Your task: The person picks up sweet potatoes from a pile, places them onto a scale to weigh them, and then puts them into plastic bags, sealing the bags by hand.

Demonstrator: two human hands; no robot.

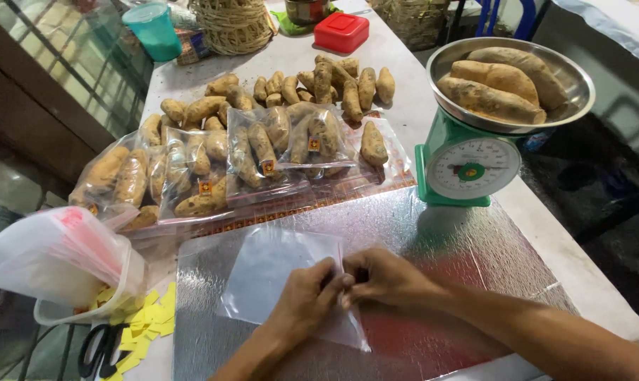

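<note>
On the silver embossed metal sheet (432, 247), the clear empty plastic bag (277, 271) lies flat, its right edge pinched between both hands. The left hand (307, 296) and right hand (384, 279) each grasp the bag edge with fingertips, nearly touching. To part the layers cleanly, rub the two films in opposite directions and keep the rest of the bag flat.

Crowded white table (545, 233), spread with a silver foil mat (467, 254) under a clear plastic bag (270, 271); beyond, bagged tubers (263, 152), loose tubers (326, 85), a green scale (460, 166), red box (341, 32), teal cup (154, 32), scissors (101, 349), yellow labels (150, 324).
</note>
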